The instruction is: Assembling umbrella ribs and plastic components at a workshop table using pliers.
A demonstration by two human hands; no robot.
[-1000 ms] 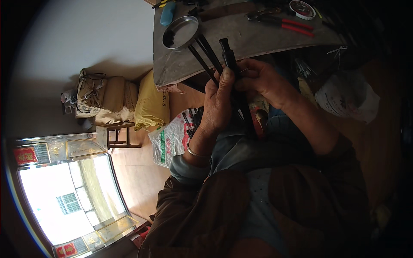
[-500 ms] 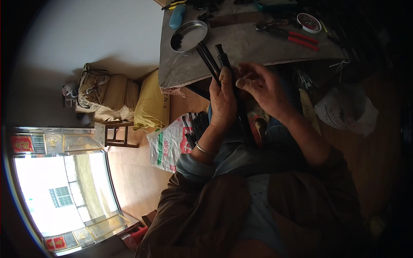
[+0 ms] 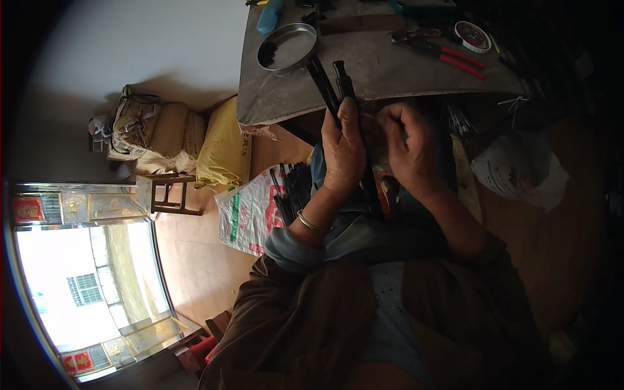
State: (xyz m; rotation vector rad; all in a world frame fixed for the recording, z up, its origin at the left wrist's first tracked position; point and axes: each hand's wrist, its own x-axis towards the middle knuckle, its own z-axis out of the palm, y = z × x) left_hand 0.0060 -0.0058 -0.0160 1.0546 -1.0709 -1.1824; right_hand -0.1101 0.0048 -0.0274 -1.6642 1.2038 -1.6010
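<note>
My left hand [image 3: 343, 156] is wrapped round several slim black rods [image 3: 323, 84] and a thicker black tube [image 3: 344, 81] with a stepped, narrower tip. Their upper ends stick out past my thumb toward the table, and a dark length runs down below my palm to my lap. Close beside, on the right, my right hand [image 3: 414, 149] is closed with thumb and fingers pinched together. Whatever lies between those fingertips is too small and dark to make out. Just beyond the rod tips, a round metal tin [image 3: 290, 58] with small black pieces in it stands on the table.
On the grey-covered table [image 3: 370, 58] lie red-handled pliers [image 3: 461, 63], a white round tub [image 3: 472, 37] and a blue object [image 3: 270, 16]. More black rods [image 3: 296, 192] rest on a printed plastic sack [image 3: 247, 221] at left. A yellow sack [image 3: 224, 146], wooden stool [image 3: 175, 195] and white bag [image 3: 520, 170] stand around.
My right hand's fingers have gone from loosely spread to pinched together beside the tube. My left hand keeps its grip; the whole view has shifted slightly.
</note>
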